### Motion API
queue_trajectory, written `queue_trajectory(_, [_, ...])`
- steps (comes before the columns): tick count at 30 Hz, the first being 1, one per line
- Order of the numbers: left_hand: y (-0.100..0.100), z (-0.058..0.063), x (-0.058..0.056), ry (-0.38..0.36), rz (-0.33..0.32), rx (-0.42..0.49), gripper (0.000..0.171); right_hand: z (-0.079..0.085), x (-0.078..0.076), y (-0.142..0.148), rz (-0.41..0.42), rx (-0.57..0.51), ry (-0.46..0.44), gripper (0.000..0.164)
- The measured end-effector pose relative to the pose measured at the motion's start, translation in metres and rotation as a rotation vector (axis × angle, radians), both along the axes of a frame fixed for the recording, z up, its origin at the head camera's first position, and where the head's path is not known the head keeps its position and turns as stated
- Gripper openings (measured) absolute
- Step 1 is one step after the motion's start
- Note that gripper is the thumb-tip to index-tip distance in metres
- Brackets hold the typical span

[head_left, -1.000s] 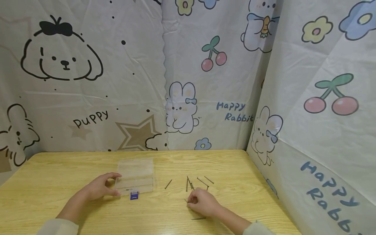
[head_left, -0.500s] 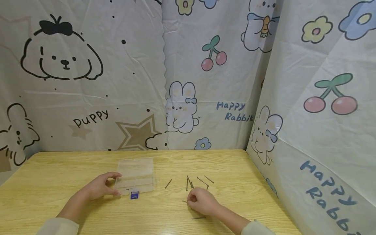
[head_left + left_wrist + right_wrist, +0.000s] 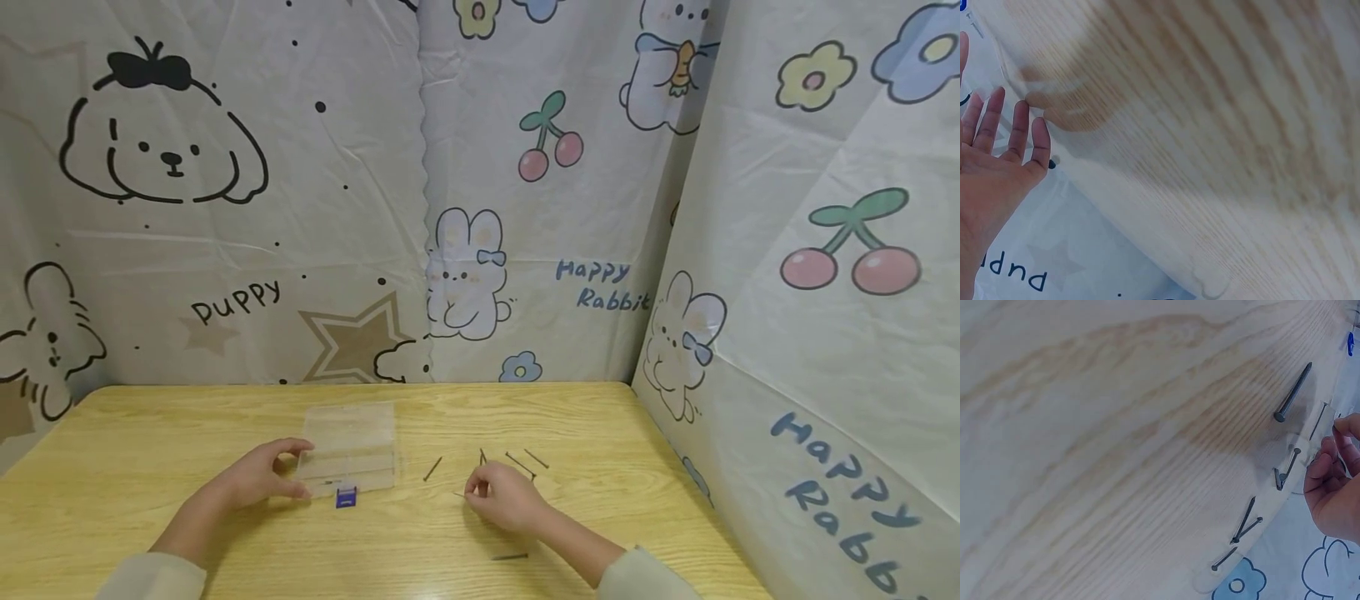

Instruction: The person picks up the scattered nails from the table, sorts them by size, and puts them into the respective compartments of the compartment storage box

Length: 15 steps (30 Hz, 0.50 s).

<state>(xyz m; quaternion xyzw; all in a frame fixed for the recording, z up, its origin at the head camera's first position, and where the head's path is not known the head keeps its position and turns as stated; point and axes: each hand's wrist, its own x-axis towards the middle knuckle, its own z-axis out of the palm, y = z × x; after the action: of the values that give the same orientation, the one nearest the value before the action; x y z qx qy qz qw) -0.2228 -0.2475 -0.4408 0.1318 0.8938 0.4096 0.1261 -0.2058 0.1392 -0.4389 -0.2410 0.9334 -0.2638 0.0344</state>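
In the head view my left hand (image 3: 258,477) is at the left end of a clear plastic box (image 3: 352,471) with a blue latch (image 3: 346,497). Its thumb holds the front corner and its fingers the side farther back. A small dark sliver shows inside the box near the latch. To the right, my right hand (image 3: 504,498) pinches a nail (image 3: 458,494) between thumb and fingertips; the tip pokes out leftward and the rest is hidden. Several loose nails (image 3: 1293,392) lie on the table near this hand, which shows at the edge of the right wrist view.
A single nail (image 3: 432,468) rests between the box and my right hand, and another nail (image 3: 510,557) close to the front. The wood-grain table (image 3: 187,417) ends at a printed cloth (image 3: 360,183) behind and to the right.
My right hand has shifted slightly left with the nail, whose tip turned to point left. My left hand stays at the box. The head view swung a little.
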Motion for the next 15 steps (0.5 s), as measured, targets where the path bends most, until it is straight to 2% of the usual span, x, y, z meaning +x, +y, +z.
queue_trajectory(15, [0.001, 0.001, 0.001, 0.016, 0.003, -0.031, 0.080, 0.008, -0.014, -0.030, 0.024, 0.000, 0.035, 0.007])
